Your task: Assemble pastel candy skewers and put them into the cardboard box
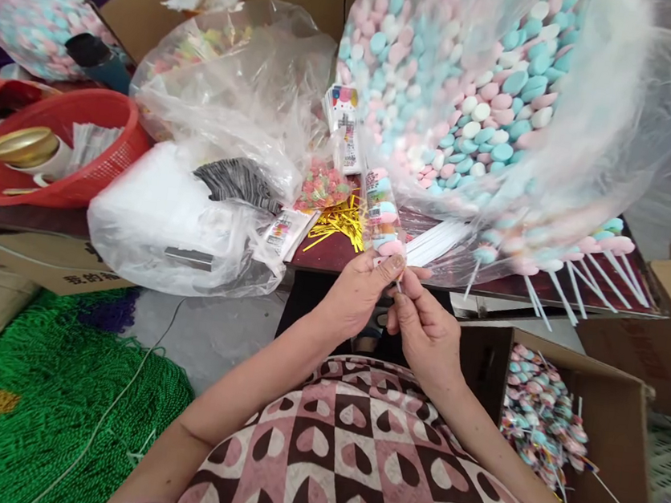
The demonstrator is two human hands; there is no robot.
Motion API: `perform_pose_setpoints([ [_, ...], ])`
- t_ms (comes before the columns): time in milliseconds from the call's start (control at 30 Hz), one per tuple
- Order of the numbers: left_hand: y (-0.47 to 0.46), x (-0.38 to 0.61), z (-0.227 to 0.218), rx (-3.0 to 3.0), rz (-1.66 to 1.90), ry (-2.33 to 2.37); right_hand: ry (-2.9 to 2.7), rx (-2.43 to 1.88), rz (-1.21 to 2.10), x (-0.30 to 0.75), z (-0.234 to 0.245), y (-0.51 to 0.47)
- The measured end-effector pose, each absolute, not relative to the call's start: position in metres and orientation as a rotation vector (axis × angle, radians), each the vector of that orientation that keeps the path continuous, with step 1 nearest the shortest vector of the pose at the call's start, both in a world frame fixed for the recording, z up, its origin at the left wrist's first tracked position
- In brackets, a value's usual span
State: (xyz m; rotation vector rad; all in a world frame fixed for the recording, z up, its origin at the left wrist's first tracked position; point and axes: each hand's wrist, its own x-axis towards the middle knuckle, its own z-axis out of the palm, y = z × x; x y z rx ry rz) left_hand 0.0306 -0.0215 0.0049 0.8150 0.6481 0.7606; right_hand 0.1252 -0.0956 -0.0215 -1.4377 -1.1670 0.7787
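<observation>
My left hand [361, 291] is closed around the lower end of a clear printed sleeve [380, 208] filled with stacked pink and blue candy lollipops, held upright over the table edge. My right hand [424, 326] pinches the same bundle at its bottom, right beside the left thumb; the fingers press together on the sleeve's neck or stick. A heap of gold twist ties [342, 224] lies on the dark table just left of the hands. Loose lollipops on white sticks [558, 265] lie to the right.
A huge clear bag of pink, blue and white candies [469, 81] fills the upper right. A red basket [56, 147] and crumpled plastic bags [194, 219] sit at left. A cardboard box of wrapped lollipops [540, 420] stands at lower right. Green netting [52, 397] covers the floor.
</observation>
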Motion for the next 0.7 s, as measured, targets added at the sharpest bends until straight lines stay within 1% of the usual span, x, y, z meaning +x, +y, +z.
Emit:
perform_pose_setpoints([
  [267, -0.024, 0.033, -0.012, 0.977, 0.898, 0.775, -1.137, -1.41, 0.854, 0.131, -0.02, -0.089],
  [367, -0.022, 0.025, -0.006, 1.035, 0.848, 0.72, -1.152, -1.391, 0.851, 0.133, -0.018, -0.091],
  [467, -0.017, 0.015, 0.006, 0.962, 0.752, 0.565, -1.154, -1.368, 0.854, 0.133, -0.018, -0.093],
  [600, -0.009, 0.012, 0.02, 0.76, 0.77, 0.479, -1.164, -1.346, 0.88, 0.131, -0.019, -0.094],
  [700, -0.009, 0.018, 0.023, 0.717, 0.77, 0.467, -1.169, -1.34, 0.896, 0.131, -0.017, -0.095],
])
